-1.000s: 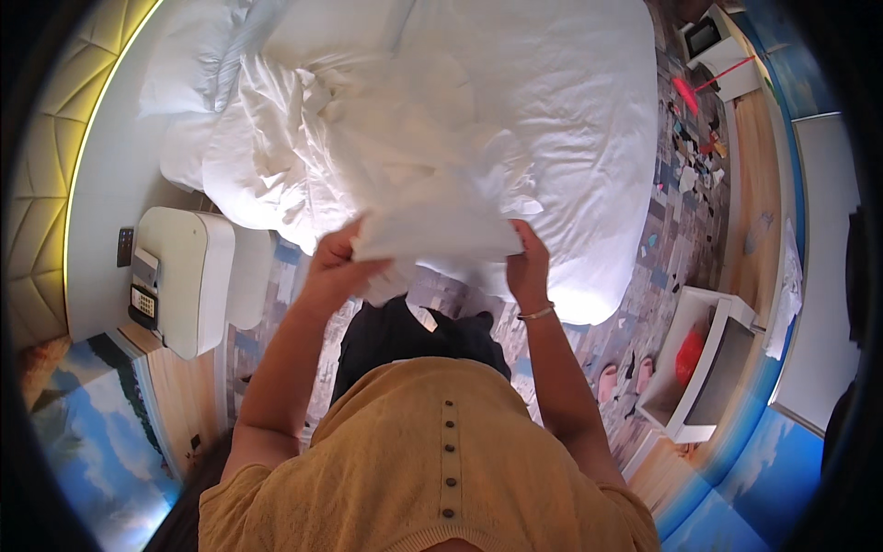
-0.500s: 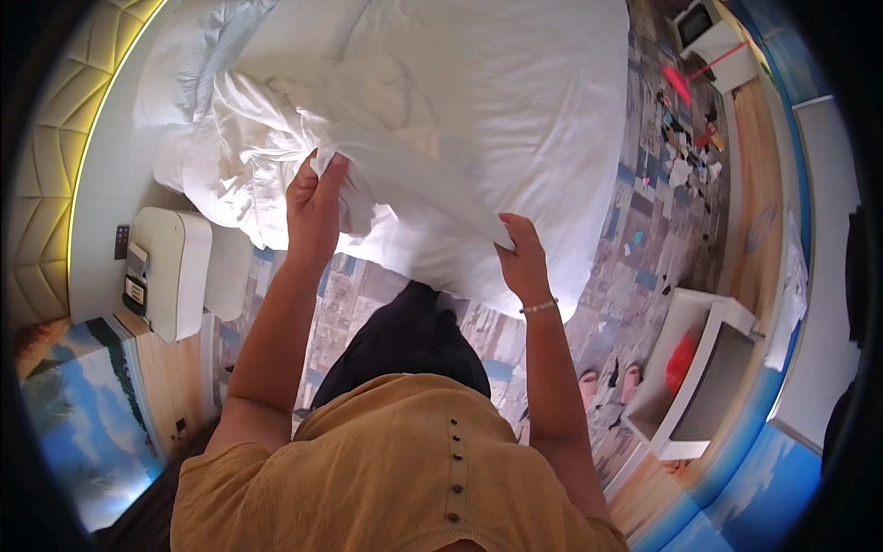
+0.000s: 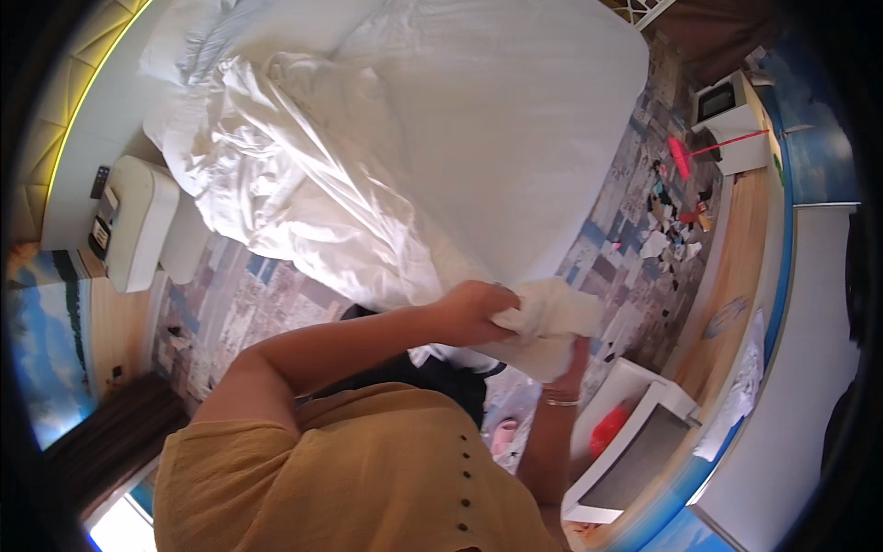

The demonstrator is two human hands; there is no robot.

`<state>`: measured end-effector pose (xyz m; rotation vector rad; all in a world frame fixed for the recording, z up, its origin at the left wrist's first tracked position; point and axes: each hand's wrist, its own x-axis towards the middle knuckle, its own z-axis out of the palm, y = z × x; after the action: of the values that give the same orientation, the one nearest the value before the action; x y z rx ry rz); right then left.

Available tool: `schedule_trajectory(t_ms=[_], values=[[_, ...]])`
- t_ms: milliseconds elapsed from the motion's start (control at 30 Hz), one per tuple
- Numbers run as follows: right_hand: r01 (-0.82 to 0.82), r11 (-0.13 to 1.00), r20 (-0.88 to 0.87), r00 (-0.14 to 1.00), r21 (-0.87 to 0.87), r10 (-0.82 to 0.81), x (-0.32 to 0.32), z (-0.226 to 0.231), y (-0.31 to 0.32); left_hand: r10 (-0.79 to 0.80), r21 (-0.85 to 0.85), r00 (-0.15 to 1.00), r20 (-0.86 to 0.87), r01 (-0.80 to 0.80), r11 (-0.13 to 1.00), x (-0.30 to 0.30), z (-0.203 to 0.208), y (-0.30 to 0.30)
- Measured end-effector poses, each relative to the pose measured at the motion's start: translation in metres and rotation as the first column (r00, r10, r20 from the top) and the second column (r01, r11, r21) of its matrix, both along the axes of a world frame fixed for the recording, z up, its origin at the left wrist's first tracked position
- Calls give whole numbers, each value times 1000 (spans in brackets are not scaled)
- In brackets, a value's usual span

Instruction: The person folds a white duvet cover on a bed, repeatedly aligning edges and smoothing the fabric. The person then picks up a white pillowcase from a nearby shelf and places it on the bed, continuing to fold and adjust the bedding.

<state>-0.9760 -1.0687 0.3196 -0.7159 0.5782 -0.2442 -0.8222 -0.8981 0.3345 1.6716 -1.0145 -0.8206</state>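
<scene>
A bunched end of a white sheet [image 3: 552, 313] is held between my two hands, off the near right corner of the bed. My left hand [image 3: 471, 313] reaches across my front and grips it from the left, with fingers curled into the cloth. Below and to the right, my right hand [image 3: 574, 370], a bracelet at its wrist, closes on the lower edge of the bunch, its fingers partly hidden by cloth. More crumpled white bedding [image 3: 322, 193] trails from there over the left side of the bed. The mattress [image 3: 497, 138] lies under a smooth white cover.
Left of the bed stands a white bedside cabinet [image 3: 147, 225]. On the patterned floor at right lie litter scraps [image 3: 671, 235] and a red broom [image 3: 681, 158]. A white open-fronted unit [image 3: 635, 451] with a red bag [image 3: 609, 432] stands near my right arm. A pink slipper [image 3: 503, 437] is by my feet.
My hands have moved right and down with the sheet and come closer together. The sheet stretched between them is now bunched. The view has turned, showing more of the bed's right side.
</scene>
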Motion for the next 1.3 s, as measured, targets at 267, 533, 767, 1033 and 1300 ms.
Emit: schedule_trajectory(t_ms=[267,533,767,1033,1300], values=[[-699,341,-367,653,-628,663,-35,-42,-59,413,15,768,-490,-466,885,-36,-3,-97],[-766,340,-175,501,-545,847,-131,26,-263,-173,-389,858,-484,-34,921,-159,65,-239],[-702,673,-380,703,-234,601,-89,20,-312,709,-36,402,-579,-882,470,-82,45,-285],[-688,-9,-441,454,-725,775,1,13,-326,784,-268,82,-615,-957,-110,5,39,-306],[-296,110,-244,908,-949,340,136,-74,-503,842,-443,91,-532,-877,-185,168,63,-396]])
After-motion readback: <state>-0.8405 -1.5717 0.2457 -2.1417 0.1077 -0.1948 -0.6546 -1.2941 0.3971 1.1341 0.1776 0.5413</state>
